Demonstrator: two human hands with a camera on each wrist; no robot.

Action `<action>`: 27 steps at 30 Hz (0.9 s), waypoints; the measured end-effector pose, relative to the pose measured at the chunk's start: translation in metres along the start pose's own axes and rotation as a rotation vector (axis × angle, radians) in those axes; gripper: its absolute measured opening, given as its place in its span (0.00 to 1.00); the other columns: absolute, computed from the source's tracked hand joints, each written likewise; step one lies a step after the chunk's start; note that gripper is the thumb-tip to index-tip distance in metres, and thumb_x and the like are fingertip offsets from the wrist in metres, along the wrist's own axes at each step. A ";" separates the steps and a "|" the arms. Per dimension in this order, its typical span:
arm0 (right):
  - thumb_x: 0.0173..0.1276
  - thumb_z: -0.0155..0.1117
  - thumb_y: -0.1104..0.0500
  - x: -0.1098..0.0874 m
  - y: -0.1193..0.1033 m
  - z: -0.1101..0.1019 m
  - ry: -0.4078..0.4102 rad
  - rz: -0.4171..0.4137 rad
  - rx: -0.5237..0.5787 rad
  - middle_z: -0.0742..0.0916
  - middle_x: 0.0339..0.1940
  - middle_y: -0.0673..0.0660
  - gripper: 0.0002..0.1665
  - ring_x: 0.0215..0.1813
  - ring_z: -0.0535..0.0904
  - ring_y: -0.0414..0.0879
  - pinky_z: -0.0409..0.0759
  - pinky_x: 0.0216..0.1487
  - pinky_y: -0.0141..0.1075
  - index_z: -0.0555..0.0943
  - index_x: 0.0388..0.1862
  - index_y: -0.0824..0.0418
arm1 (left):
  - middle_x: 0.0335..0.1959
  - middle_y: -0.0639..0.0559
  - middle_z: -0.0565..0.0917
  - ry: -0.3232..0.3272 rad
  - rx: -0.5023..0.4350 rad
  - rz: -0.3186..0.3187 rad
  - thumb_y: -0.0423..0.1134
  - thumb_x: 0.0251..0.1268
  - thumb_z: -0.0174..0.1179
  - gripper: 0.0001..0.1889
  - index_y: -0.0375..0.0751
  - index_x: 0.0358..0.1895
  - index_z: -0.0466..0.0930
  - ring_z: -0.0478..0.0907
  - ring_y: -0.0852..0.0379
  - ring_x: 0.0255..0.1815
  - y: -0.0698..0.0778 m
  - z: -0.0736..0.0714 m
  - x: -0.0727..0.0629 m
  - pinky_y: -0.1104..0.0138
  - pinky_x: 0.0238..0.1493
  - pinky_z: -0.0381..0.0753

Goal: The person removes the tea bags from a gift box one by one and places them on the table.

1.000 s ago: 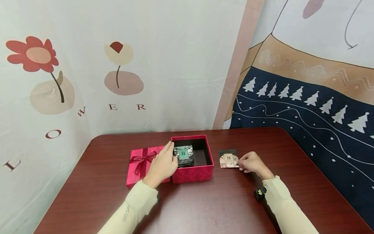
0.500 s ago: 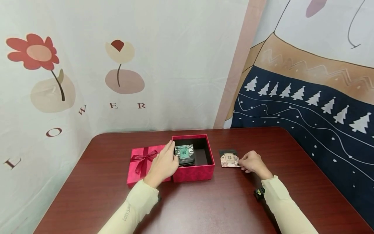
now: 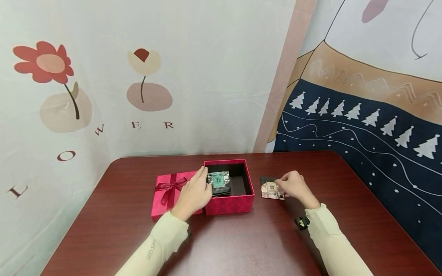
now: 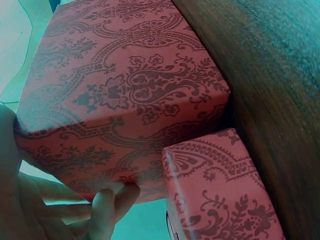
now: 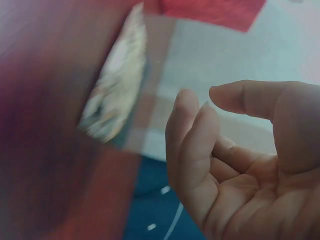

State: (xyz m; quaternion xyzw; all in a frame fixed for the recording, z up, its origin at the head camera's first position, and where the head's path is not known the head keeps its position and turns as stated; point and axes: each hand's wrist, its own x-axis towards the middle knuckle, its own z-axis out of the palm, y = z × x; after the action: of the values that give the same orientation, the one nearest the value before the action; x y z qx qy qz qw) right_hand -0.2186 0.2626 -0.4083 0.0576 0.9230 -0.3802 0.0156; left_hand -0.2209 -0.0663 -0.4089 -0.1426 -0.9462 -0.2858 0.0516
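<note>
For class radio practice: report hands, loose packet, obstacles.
Left hand touching red box. Right hand empty, near loose packet. Packet on table; nothing visible atop.

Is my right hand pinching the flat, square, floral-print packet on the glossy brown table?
No, the right wrist view shows a visible gap between the right hand and the packet.

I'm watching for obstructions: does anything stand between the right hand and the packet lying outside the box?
Nothing visible does: the right wrist view shows just an open gap between the right hand and the packet.
</note>
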 end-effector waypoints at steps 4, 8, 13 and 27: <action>0.67 0.63 0.59 -0.002 -0.024 -0.001 0.019 -0.077 0.009 0.87 0.23 0.62 0.16 0.26 0.86 0.52 0.80 0.24 0.33 0.85 0.36 0.74 | 0.77 0.41 0.60 0.005 0.003 0.001 0.40 0.68 0.49 0.32 0.33 0.75 0.61 0.64 0.42 0.73 0.000 0.001 0.000 0.44 0.63 0.71; 0.68 0.64 0.58 -0.004 -0.047 -0.001 0.022 -0.138 0.004 0.88 0.26 0.63 0.15 0.29 0.87 0.52 0.79 0.23 0.33 0.86 0.38 0.72 | 0.77 0.42 0.61 0.006 0.008 -0.002 0.40 0.69 0.49 0.31 0.34 0.74 0.62 0.65 0.42 0.73 -0.001 0.001 0.000 0.45 0.62 0.72; 0.68 0.64 0.57 -0.006 -0.075 0.003 0.000 -0.198 0.024 0.89 0.28 0.62 0.14 0.28 0.86 0.45 0.80 0.26 0.34 0.86 0.39 0.70 | 0.76 0.41 0.62 0.009 0.012 -0.008 0.40 0.69 0.50 0.31 0.33 0.74 0.62 0.66 0.42 0.72 -0.001 0.000 -0.001 0.44 0.61 0.73; 0.68 0.64 0.58 -0.008 -0.117 0.023 -0.082 -0.222 0.114 0.89 0.32 0.63 0.12 0.28 0.86 0.49 0.84 0.27 0.38 0.86 0.39 0.68 | 0.77 0.42 0.61 0.005 0.018 -0.011 0.40 0.68 0.51 0.32 0.34 0.74 0.62 0.66 0.42 0.72 0.000 0.001 -0.002 0.44 0.60 0.74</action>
State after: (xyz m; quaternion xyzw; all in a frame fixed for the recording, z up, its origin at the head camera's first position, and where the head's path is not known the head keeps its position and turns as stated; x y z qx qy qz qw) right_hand -0.2248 0.1634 -0.3420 -0.0600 0.8991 -0.4335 0.0080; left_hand -0.2194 -0.0662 -0.4097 -0.1362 -0.9494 -0.2777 0.0537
